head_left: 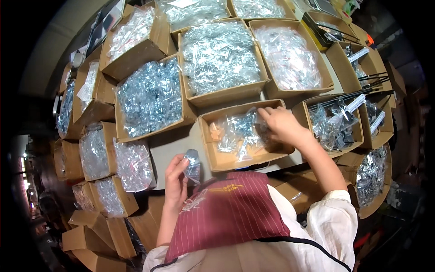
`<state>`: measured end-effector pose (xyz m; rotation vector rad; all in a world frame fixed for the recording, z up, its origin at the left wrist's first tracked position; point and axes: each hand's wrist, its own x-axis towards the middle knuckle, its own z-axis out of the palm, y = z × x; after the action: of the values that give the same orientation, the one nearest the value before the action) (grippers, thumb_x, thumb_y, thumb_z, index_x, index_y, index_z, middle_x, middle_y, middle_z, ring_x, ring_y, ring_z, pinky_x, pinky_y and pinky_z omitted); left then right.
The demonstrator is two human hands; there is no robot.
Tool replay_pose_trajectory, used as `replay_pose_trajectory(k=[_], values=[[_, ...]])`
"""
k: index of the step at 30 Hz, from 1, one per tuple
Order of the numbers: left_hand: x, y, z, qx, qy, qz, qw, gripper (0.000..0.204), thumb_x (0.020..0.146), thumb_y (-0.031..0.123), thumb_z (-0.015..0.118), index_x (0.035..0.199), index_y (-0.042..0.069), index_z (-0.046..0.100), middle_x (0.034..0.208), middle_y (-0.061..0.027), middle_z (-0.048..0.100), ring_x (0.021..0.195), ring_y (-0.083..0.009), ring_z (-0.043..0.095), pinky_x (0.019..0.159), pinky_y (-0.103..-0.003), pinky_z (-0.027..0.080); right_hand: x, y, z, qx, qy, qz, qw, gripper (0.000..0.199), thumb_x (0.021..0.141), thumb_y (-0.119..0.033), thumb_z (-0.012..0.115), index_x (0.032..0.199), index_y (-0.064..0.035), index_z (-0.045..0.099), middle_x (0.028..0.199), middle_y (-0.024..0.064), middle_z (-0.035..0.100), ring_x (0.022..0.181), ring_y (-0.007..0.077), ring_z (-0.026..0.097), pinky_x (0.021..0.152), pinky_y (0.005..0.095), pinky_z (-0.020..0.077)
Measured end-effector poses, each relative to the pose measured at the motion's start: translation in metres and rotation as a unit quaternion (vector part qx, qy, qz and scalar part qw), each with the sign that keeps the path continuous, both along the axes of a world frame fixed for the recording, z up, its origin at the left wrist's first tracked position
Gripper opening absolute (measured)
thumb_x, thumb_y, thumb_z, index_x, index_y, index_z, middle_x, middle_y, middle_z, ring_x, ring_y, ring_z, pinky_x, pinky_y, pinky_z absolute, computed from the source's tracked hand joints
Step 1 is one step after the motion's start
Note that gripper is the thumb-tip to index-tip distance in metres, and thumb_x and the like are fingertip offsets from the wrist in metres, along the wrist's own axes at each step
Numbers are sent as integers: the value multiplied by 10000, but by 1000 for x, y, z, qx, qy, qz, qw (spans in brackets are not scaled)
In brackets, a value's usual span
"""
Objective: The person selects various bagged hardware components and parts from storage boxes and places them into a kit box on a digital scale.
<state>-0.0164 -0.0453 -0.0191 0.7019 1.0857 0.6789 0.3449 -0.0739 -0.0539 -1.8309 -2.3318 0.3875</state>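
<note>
Low at the centre left, my left hand (176, 176) is closed on a small clear plastic bag (192, 165) with shiny contents that I cannot make out. My right hand (282, 123) reaches into an open cardboard box (210, 159) in front of me, its fingers bent down over the right part of the contents. Several clear bags (238, 131) of small metallic pieces lie in that box, next to a small orange-brown piece (215, 131) at its left side. The right fingertips are partly hidden among the bags, so what they grip does not show.
Behind stand cardboard boxes full of clear bags (222, 54), blue-grey shiny packets (149, 97) and whitish bags (290, 59). At the right, a box (335, 124) holds packets and black rods. More boxes (113, 197) stand at the lower left. A grey tabletop (170, 149) shows between them.
</note>
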Motion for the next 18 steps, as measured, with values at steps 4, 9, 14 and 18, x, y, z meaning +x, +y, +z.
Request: replay_pose_trajectory(k=[4, 9, 14, 18], values=[[-7, -3, -3, -4, 8, 38, 999, 291, 965, 183, 571, 1171, -21, 592, 977, -83, 664, 859, -175, 666, 750, -277, 543, 8, 9, -1, -14, 51, 17, 998, 510, 650, -54, 740, 1118, -37, 539, 908, 153, 637, 822, 380, 652, 725, 463, 530], [-9, -4, -6, -15, -10, 64, 998, 329, 972, 148, 544, 1240, -42, 571, 1029, -115, 666, 875, -194, 673, 759, -289, 548, -2, 12, 26, -100, 88, -26, 991, 383, 696, -42, 713, 1053, -28, 574, 898, 172, 695, 846, 388, 671, 726, 464, 529], [-4, -1, -5, 20, 8, 100, 995, 397, 965, 53, 491, 1345, -60, 506, 1119, -164, 656, 939, -226, 679, 816, -324, 568, 5, 5, 32, -132, 284, -119, 942, 385, 702, 3, 671, 1083, -14, 618, 938, 190, 708, 850, 343, 700, 754, 405, 542], [-13, 6, -17, -17, -69, 51, 996, 457, 929, -30, 449, 1377, -113, 433, 1228, -225, 610, 1127, -324, 644, 931, -400, 568, 11, -3, 15, -174, 511, -196, 819, 392, 690, 89, 656, 1072, 10, 621, 908, 29, 619, 835, 109, 606, 733, 281, 527]])
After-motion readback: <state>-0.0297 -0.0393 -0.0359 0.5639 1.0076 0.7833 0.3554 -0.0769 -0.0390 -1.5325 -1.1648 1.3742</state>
